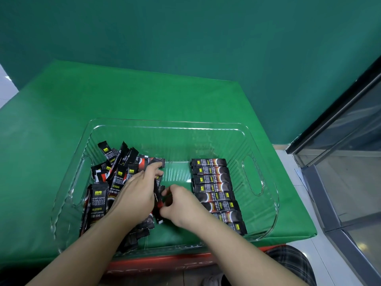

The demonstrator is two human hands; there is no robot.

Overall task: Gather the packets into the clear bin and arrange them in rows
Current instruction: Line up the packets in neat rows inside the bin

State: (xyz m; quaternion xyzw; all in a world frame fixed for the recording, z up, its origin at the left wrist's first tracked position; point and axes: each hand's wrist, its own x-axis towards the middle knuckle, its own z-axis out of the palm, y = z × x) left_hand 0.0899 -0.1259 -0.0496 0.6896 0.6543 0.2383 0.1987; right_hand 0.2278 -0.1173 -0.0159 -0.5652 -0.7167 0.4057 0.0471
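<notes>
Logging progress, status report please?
Both hands pinch one coffee packet. Neat row right, loose pile left in clear bin. Nothing blocking.

Black packets (215, 190) rowed right, seemingly heaped left, in clear bin (165, 129).

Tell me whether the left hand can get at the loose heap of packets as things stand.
Probably yes: the left hand already lies on the loose heap inside the clear bin, which is open-topped, and nothing covers the packets.

A table draped in green cloth (61, 112) carries a clear plastic bin (165, 123), which sits directly on the cloth near the table's front edge.
</notes>
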